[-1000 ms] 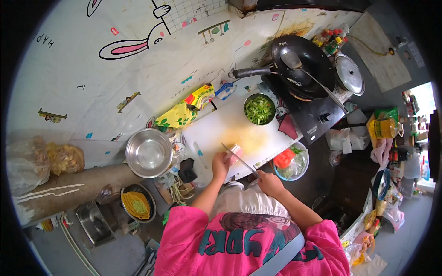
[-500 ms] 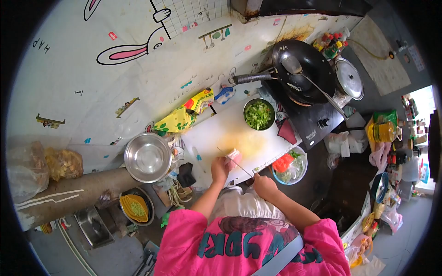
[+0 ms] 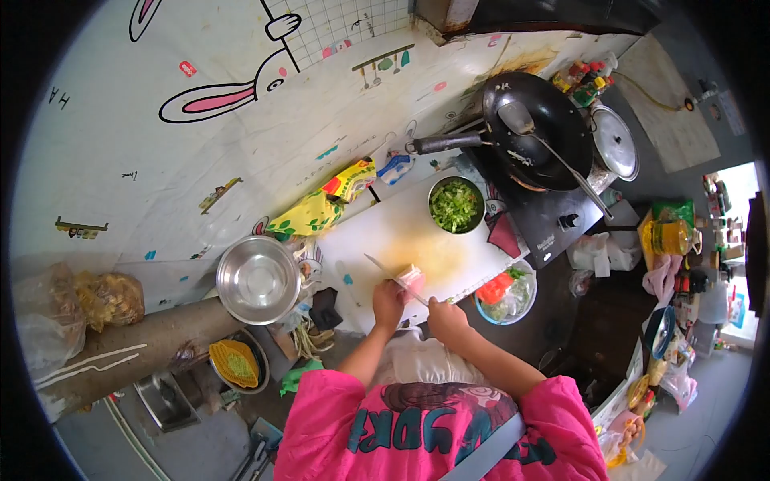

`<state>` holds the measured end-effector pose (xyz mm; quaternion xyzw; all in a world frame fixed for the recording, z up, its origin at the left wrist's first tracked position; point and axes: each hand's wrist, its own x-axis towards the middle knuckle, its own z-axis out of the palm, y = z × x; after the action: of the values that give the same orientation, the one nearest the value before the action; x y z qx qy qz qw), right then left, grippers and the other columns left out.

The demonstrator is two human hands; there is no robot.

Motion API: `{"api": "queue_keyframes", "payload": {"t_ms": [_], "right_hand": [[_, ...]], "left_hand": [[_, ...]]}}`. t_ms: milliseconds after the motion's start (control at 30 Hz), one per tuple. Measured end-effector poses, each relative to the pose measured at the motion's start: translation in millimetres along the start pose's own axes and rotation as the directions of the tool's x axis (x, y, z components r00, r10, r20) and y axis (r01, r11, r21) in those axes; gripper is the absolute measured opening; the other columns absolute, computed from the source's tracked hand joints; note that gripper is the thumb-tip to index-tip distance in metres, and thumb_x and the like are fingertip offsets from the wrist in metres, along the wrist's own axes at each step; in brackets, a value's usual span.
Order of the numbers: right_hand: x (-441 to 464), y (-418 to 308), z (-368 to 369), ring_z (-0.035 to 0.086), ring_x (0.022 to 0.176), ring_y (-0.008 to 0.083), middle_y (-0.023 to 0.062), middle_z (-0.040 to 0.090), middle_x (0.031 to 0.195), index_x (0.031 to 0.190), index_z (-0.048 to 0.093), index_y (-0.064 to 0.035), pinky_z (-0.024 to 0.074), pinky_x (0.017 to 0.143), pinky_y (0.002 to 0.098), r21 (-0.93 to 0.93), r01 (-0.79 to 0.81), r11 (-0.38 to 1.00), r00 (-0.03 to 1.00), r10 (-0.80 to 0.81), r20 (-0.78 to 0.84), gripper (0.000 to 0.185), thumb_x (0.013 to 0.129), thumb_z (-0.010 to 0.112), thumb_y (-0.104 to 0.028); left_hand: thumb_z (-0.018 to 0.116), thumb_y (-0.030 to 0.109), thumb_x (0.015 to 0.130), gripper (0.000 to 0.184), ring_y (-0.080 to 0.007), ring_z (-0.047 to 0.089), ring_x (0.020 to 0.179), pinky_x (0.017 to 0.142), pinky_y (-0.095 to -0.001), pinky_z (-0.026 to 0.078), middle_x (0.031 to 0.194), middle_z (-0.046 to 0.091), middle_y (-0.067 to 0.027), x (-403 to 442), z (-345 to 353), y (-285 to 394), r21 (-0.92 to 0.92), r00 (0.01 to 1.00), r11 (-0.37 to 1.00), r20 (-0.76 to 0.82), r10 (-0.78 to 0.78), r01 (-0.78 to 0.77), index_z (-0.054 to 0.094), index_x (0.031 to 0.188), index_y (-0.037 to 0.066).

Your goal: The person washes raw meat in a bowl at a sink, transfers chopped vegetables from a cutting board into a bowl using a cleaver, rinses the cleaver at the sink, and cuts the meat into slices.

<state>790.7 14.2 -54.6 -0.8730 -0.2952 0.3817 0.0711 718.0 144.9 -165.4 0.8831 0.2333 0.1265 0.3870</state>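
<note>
A piece of pale pink meat with a white edge [image 3: 413,280] lies near the front of the white cutting board [image 3: 353,240]. My left hand [image 3: 387,305] presses against its left side with fingers closed on it. In my right hand [image 3: 447,320] is the handle of a knife [image 3: 378,264], gripped in a fist. Its blade slants across the front of the meat, with the tip pointing up and left past my left hand. Whether the edge has entered the meat cannot be made out. A metal bowl of chopped greens [image 3: 456,205] stands on the board's far side.
A black wok [image 3: 553,104] with a spatula [image 3: 553,152] sits on the stove at the right. An empty steel bowl [image 3: 258,280] is left of the board. Yellow bags [image 3: 309,212] lean on the wall. A basin [image 3: 521,305] with bagged red and green food stands front right.
My right hand has moved slightly up and left, and the knife's tip reaches farther past my left hand. The view has shifted a little. Both hands keep their holds.
</note>
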Motion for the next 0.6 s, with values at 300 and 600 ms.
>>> {"api": "queue_keyframes", "payload": {"t_ms": [300,600], "right_hand": [[49,-17,13,0.063,0.07,0.0346,0.0189,0.062,0.074,0.094,0.05,-0.0007,0.0509,0.061,0.0436,-0.002,0.082,0.997,0.992,-0.082,-0.101,0.02,0.079,0.049,-0.014],[60,-15,20,0.063,0.068,0.0334,0.0183,0.062,0.074,0.091,0.05,-0.002,0.0512,0.059,0.0426,0.015,0.092,0.996,0.981,-0.088,-0.174,0.019,0.08,0.049,-0.017]], "left_hand": [[0.061,0.002,0.065,0.018,-0.0351,0.056,0.072,0.061,-0.0418,0.045,0.08,0.06,-0.0166,2,0,-1,-0.012,0.998,0.999,-0.032,-0.046,0.045,0.06,0.083,0.003],[0.062,0.005,0.066,0.013,-0.0364,0.057,0.07,0.062,-0.0423,0.046,0.075,0.061,-0.0162,11,-2,4,-0.003,0.993,0.993,0.006,-0.117,0.117,0.06,0.078,0.003]]}}
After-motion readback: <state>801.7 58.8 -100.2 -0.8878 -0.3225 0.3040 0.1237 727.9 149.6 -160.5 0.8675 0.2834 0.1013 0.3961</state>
